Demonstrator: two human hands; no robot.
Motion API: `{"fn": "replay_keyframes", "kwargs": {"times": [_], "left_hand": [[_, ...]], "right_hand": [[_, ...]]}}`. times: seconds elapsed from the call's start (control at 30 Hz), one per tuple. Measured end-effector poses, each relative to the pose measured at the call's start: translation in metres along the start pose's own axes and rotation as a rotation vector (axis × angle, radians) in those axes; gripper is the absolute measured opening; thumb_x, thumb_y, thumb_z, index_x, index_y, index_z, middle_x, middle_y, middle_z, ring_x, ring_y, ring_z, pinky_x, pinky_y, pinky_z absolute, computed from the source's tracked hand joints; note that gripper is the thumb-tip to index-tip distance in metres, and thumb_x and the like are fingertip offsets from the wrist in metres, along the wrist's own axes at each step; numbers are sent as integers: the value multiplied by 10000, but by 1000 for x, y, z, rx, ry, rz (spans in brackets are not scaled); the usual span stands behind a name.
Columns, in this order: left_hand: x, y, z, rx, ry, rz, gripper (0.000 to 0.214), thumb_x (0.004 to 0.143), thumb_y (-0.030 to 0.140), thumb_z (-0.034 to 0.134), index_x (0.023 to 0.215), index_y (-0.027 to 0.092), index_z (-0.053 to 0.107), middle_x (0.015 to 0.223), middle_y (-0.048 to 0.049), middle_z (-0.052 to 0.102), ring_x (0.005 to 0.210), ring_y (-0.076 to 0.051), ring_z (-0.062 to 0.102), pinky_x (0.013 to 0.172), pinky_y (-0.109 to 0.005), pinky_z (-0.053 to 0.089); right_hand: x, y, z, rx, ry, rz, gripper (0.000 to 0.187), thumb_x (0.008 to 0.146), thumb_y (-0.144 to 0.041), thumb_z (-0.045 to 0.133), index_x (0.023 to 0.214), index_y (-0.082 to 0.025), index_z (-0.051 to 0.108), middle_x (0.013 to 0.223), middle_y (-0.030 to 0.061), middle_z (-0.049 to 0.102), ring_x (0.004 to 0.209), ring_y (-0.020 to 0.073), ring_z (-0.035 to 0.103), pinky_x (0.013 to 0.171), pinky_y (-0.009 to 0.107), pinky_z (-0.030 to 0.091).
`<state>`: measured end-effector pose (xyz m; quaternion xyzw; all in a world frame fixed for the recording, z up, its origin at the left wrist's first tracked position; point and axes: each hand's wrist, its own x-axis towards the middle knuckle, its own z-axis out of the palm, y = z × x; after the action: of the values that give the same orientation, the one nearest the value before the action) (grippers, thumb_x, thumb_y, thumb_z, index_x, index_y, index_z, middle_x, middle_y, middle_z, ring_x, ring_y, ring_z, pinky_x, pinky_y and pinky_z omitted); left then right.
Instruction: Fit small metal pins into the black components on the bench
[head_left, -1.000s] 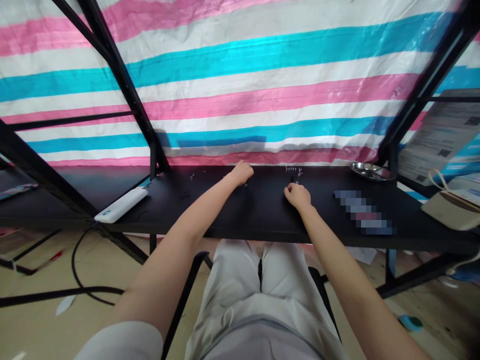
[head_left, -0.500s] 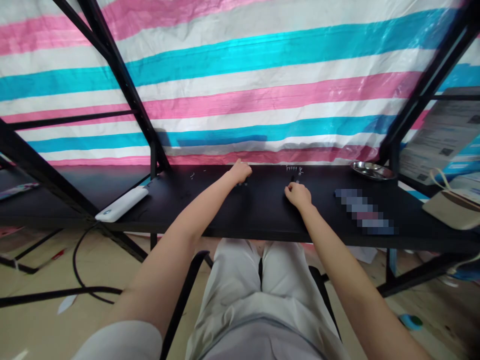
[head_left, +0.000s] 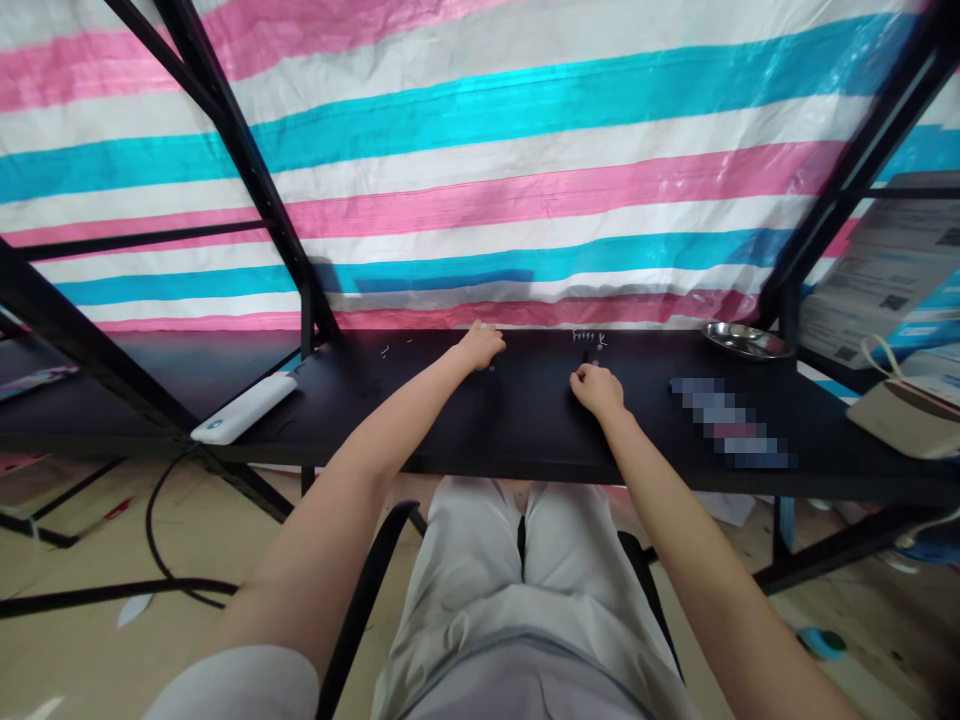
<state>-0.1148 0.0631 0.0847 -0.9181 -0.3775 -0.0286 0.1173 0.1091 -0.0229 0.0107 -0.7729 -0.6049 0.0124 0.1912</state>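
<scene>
As the right hand stays curled, the left hand loosens near a grey piece, seemingly mid-handling; grips unclear.

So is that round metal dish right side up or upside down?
Right side up, it seems: the metal dish shows its shiny hollow inside a raised rim, on the black table.

Along the back edge of the table, we see small pieces just right of its middle, a dish near the back right corner, a bag at the right edge and, behind everything, a tarpaulin.
</scene>
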Motion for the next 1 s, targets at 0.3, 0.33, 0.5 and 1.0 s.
{"fn": "replay_keyframes", "kwargs": {"times": [0.3,0.33,0.5,1.0], "left_hand": [[-21,43,9,-209,443,-33,300,843,162,481,1133,185,558,1129,-89,597,1086,-222,494,912,-378,336],[-23,48,15,-255,497,-55,280,856,164,458,1115,177,565,1102,-84,609,1057,-209,509,888,-357,359],[-33,65,48,-397,645,-117,244,861,131,412,1023,167,592,982,-65,638,913,-179,552,825,-331,423],[-42,69,58,-368,651,-104,242,825,88,429,979,157,602,919,-62,630,854,-179,542,784,-322,452]], "right_hand": [[6,18,-5,33,6,238,297,804,-285,455,997,-165,645,1026,141,638,983,256,587,803,366,436],[7,20,-4,26,26,258,304,799,-293,472,1013,-154,637,1055,150,626,1014,268,570,819,382,431],[12,26,4,38,82,265,394,782,-398,544,1079,-148,609,1146,150,579,1084,294,513,879,435,391],[46,12,20,78,87,250,410,767,-463,579,1029,-153,632,1067,139,635,1038,284,543,839,398,373]]}}
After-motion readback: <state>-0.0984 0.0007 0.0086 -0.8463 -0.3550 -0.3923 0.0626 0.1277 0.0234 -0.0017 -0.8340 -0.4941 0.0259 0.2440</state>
